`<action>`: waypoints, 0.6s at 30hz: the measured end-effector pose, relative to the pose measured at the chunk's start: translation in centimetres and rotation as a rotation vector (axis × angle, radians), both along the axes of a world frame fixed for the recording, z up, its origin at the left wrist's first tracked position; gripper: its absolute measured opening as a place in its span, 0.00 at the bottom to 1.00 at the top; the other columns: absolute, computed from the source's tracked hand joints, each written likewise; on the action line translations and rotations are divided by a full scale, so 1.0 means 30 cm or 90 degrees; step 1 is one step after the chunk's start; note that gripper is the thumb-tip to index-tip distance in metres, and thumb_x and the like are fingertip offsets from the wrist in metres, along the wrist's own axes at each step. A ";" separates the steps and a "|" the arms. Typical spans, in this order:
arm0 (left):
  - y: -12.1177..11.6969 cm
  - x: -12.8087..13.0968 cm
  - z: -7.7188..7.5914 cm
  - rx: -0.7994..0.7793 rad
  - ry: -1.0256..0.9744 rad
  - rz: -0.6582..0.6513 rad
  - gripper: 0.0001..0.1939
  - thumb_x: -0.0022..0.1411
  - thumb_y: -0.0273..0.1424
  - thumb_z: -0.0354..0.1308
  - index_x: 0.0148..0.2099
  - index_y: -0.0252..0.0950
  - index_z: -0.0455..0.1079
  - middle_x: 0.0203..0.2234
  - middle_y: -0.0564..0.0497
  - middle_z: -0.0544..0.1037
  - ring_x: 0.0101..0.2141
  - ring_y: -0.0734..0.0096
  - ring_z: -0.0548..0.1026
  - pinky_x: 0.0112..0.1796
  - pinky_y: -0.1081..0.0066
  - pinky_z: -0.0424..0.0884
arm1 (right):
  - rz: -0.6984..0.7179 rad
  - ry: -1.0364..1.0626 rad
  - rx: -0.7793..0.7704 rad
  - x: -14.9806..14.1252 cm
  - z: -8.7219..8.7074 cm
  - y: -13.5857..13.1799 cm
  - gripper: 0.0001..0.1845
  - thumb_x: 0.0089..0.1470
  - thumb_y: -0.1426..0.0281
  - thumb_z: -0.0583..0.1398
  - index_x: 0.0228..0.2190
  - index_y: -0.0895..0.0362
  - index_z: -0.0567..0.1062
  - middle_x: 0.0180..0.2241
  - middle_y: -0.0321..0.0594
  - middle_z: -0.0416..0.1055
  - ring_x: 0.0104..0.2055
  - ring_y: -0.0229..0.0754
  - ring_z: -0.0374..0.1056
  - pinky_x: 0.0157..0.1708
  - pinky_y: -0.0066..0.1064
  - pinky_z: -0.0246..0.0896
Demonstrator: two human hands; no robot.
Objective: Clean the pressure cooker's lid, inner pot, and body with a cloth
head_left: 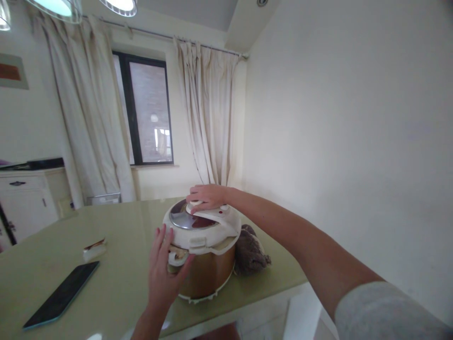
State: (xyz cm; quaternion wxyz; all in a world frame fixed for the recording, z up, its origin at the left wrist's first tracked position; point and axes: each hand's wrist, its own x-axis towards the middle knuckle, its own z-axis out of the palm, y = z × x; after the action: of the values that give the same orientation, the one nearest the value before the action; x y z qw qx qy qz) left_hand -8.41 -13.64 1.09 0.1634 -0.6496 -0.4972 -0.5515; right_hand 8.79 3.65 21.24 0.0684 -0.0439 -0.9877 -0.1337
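Observation:
A bronze electric pressure cooker (208,276) with a cream and steel lid (187,221) stands near the table's front right edge. My right hand (205,196) rests on top of the lid, fingers curled over its handle. My left hand (163,269) presses against the cooker's left front side, fingers stretched upward and flat on it, holding nothing.
The pale green table (116,231) carries a dark phone (62,295) at the front left and a small white object (94,249) behind it. A brown cloth (249,252) lies right of the cooker. A white cabinet (26,200), curtains and a window (146,111) stand behind.

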 end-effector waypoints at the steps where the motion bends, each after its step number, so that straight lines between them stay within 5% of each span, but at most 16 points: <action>1: 0.004 -0.003 -0.001 -0.029 -0.046 -0.007 0.49 0.70 0.41 0.64 0.81 0.50 0.38 0.79 0.40 0.46 0.76 0.35 0.49 0.70 0.34 0.57 | -0.030 0.013 0.003 0.004 0.006 -0.015 0.21 0.70 0.51 0.60 0.49 0.55 0.77 0.47 0.46 0.73 0.51 0.49 0.69 0.54 0.38 0.63; 4: 0.027 -0.041 -0.036 -0.115 -0.170 -0.086 0.58 0.66 0.48 0.66 0.81 0.47 0.29 0.79 0.35 0.41 0.75 0.32 0.49 0.69 0.35 0.59 | -0.099 0.114 -0.033 0.060 0.011 -0.082 0.28 0.67 0.48 0.62 0.57 0.54 0.76 0.56 0.50 0.73 0.58 0.52 0.69 0.59 0.43 0.64; 7: 0.057 -0.120 -0.133 -0.191 -0.267 -0.167 0.64 0.63 0.51 0.67 0.80 0.48 0.21 0.80 0.34 0.36 0.76 0.35 0.48 0.69 0.33 0.57 | -0.167 0.346 -0.123 0.214 -0.075 -0.175 0.31 0.72 0.50 0.57 0.66 0.53 0.69 0.64 0.50 0.70 0.66 0.50 0.66 0.66 0.44 0.60; 9: 0.074 -0.177 -0.223 -0.283 -0.314 -0.199 0.70 0.58 0.54 0.70 0.80 0.47 0.21 0.79 0.32 0.42 0.75 0.35 0.52 0.69 0.32 0.54 | -0.271 0.518 -0.160 0.361 -0.220 -0.246 0.29 0.74 0.50 0.52 0.66 0.50 0.70 0.63 0.48 0.72 0.66 0.48 0.67 0.68 0.45 0.58; 10: 0.082 -0.199 -0.270 -0.319 -0.314 -0.204 0.74 0.49 0.55 0.75 0.80 0.45 0.28 0.77 0.32 0.51 0.74 0.32 0.55 0.69 0.32 0.54 | -0.328 0.586 -0.171 0.436 -0.317 -0.282 0.28 0.75 0.51 0.50 0.66 0.50 0.70 0.64 0.48 0.71 0.67 0.49 0.66 0.69 0.46 0.57; 13: 0.099 -0.225 -0.387 -0.425 -0.316 -0.238 0.72 0.37 0.51 0.80 0.77 0.41 0.47 0.67 0.34 0.70 0.66 0.29 0.69 0.66 0.33 0.64 | -0.508 0.563 -0.224 0.608 -0.642 -0.387 0.37 0.66 0.46 0.60 0.69 0.50 0.68 0.73 0.53 0.57 0.74 0.61 0.57 0.70 0.57 0.55; 15: 0.107 -0.207 -0.434 -0.418 -0.373 -0.212 0.69 0.34 0.49 0.80 0.74 0.42 0.51 0.62 0.36 0.75 0.61 0.27 0.74 0.62 0.34 0.70 | -0.579 0.471 -0.299 0.645 -0.825 -0.444 0.44 0.57 0.49 0.68 0.69 0.49 0.67 0.73 0.53 0.58 0.72 0.64 0.59 0.67 0.56 0.60; 18: 0.117 -0.153 -0.468 -0.397 -0.415 -0.144 0.67 0.33 0.49 0.79 0.73 0.44 0.54 0.60 0.39 0.77 0.57 0.28 0.77 0.56 0.36 0.78 | -0.704 0.464 -0.287 0.615 -0.987 -0.490 0.35 0.51 0.63 0.68 0.61 0.51 0.74 0.62 0.51 0.71 0.62 0.61 0.70 0.62 0.52 0.66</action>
State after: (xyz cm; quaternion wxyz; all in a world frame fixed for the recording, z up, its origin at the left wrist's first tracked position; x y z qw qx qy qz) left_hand -13.00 -10.14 -12.94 -0.2657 -0.5105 -0.5909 -0.5654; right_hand 27.25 -11.05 -8.37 0.3062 -0.5953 -0.7383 0.0824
